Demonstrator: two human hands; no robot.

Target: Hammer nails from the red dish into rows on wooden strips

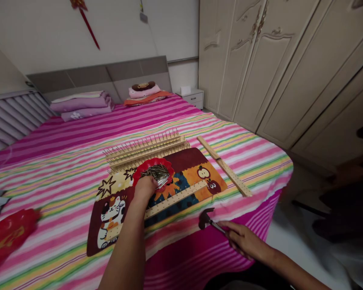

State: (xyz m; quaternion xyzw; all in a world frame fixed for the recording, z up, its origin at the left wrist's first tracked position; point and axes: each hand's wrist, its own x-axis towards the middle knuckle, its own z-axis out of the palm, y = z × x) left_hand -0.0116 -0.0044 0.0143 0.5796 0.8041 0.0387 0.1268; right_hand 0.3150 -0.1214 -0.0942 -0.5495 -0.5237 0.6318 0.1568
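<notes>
My left hand [145, 187] reaches into a red scalloped bowl [136, 175] of loose nails [157, 170]. Its fingers are curled down into the nails, the tips partly hidden. The bowl stands on a patterned mat [186, 159] with a cat and apples. Along the mat's near side lies a wooden strip [177, 198] with a row of nails or holes, partly covered by my left forearm. Held in my right hand [243, 241] by its handle is a claw hammer [205, 218], its dark head over the bed's near edge.
Several wooden strips [148, 152] bristling with upright nails lie behind the bowl. To the right rest more wooden strips [230, 173] with holes. A red tray [12, 233] is at the left. Folded bedding [81, 105] sits by the headboard; a wardrobe [245, 60] stands beyond the bed.
</notes>
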